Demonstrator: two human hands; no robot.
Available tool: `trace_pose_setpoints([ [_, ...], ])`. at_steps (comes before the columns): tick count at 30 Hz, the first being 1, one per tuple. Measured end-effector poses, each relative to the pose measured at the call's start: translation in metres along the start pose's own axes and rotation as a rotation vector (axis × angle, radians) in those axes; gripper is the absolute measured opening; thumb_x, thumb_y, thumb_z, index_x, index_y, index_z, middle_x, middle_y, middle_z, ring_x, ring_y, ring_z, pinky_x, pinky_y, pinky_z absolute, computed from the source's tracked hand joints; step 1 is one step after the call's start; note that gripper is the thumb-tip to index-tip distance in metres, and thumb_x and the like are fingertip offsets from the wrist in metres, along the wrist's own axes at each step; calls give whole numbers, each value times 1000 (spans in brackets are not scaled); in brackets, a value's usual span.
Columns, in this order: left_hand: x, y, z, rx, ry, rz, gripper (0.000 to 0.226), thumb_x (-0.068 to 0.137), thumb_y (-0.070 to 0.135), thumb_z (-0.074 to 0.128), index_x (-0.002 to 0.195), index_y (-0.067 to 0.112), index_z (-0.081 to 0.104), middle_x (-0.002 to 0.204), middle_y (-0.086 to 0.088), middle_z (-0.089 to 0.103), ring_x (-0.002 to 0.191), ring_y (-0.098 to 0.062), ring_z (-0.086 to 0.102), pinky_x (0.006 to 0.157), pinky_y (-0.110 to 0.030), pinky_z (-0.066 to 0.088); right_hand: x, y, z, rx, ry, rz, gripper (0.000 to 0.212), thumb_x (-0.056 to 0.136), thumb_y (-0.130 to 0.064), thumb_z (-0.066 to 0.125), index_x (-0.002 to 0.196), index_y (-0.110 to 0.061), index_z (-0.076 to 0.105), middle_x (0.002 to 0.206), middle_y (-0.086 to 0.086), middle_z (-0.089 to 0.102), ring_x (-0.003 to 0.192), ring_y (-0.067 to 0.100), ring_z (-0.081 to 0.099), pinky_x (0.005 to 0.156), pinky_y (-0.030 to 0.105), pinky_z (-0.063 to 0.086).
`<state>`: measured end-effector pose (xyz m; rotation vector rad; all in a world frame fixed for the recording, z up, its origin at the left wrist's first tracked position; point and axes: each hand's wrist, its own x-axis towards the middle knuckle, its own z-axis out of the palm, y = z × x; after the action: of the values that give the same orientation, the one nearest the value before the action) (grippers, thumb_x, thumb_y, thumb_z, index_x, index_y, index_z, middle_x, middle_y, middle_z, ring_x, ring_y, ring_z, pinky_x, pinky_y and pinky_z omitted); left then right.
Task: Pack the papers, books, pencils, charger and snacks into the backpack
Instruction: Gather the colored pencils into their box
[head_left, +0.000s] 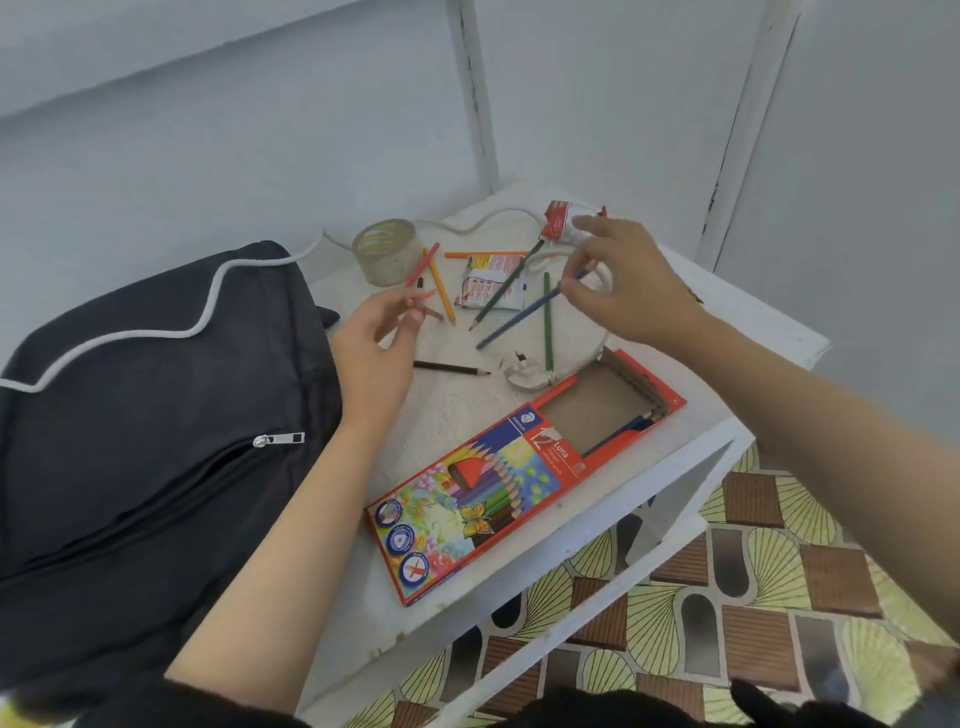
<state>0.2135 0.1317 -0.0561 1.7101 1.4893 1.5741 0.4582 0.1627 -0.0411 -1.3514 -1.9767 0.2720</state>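
My right hand (634, 280) pinches the upper end of a blue pencil (519, 317) whose tip still rests on the white table (457, 415). My left hand (379, 343) hovers beside the black backpack (156, 415), fingers curled round what looks like a short brown pencil end (435, 314). Loose pencils lie around: red (426, 262), orange (440, 288), dark green (501, 293), green (547, 322), dark brown (452, 369). The orange pencil box (498, 483) lies open near the front edge with a few pencils inside. A white charger plug (524, 378) and its cable sit mid-table. Two snack packets (493, 283) (563, 221) lie at the back.
A clear tape roll (385, 250) stands at the back left of the table. The table's right and front edges drop to a patterned floor (753, 587). Grey walls close in behind. The backpack's front zip (278, 439) is shut.
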Motion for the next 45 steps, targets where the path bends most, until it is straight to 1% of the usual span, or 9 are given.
trace_pose_setpoints([
  [4, 4, 18, 0, -109, 124, 30, 26, 87, 2, 58, 101, 23, 65, 99, 7, 69, 101, -15, 65, 91, -29, 50, -13, -22, -24, 591, 241, 228, 6, 90, -16, 58, 85, -18, 58, 94, 4, 69, 88, 15, 66, 88, 35, 53],
  [7, 4, 38, -1, -223, 163, 75, 25, 88, -1, 56, 103, 17, 64, 100, 0, 69, 101, -19, 64, 92, -36, 51, -27, -28, -39, 801, 367, 341, 8, 93, -9, 54, 88, -14, 57, 77, -1, 69, 66, 14, 67, 72, 28, 57],
  [10, 1, 55, 2, -310, 149, 102, 24, 89, -1, 56, 106, 15, 62, 91, 9, 69, 91, -13, 66, 86, -39, 54, -46, -21, -41, 718, 381, 390, 10, 93, -11, 55, 103, -15, 54, 76, -2, 70, 65, 13, 66, 69, 22, 55],
  [16, -23, 70, 19, -398, -26, 60, 23, 91, -1, 55, 108, 14, 61, 92, -10, 65, 88, -19, 65, 74, -32, 55, -82, 1, -27, 490, 396, 521, 28, 93, -16, 56, 111, -20, 34, 76, -4, 67, 71, 9, 65, 69, 19, 47],
  [24, -38, 66, 33, -352, -122, -38, 27, 89, -2, 58, 113, 9, 61, 90, -11, 64, 84, -18, 64, 70, -27, 57, -100, 10, -17, 434, 312, 571, 29, 90, -22, 60, 112, -19, 41, 84, -3, 71, 79, 6, 65, 62, 9, 43],
  [31, -37, 66, 36, -314, -135, -19, 29, 89, -1, 58, 106, 21, 61, 89, 10, 65, 85, -8, 64, 74, -24, 55, -112, 20, -17, 190, -18, 499, 61, 79, -33, 72, 127, -16, 38, 121, -8, 45, 112, 6, 40, 90, 24, 32],
  [35, -38, 67, 39, -291, -235, -4, 41, 87, -6, 57, 109, 29, 54, 91, 5, 70, 91, -10, 66, 80, -20, 50, -117, 26, -15, -8, -10, 386, 42, 81, -27, 69, 117, -15, 51, 127, 3, 49, 119, 19, 44, 92, 25, 32],
  [40, -40, 69, 48, -307, -311, -25, 48, 85, -8, 57, 109, 33, 54, 97, -10, 69, 90, -20, 68, 80, -28, 54, -124, 25, -10, -168, 14, 216, 9, 84, -17, 67, 92, -13, 70, 138, 17, 47, 126, 36, 44, 101, 45, 34],
  [45, -39, 72, 62, -223, -418, -33, 30, 88, 2, 60, 108, 24, 61, 88, 1, 72, 87, -10, 67, 80, -26, 54, -127, 31, -6, -208, 20, 128, 9, 83, -12, 68, 91, -12, 72, 133, 23, 50, 119, 43, 49, 96, 49, 39],
])
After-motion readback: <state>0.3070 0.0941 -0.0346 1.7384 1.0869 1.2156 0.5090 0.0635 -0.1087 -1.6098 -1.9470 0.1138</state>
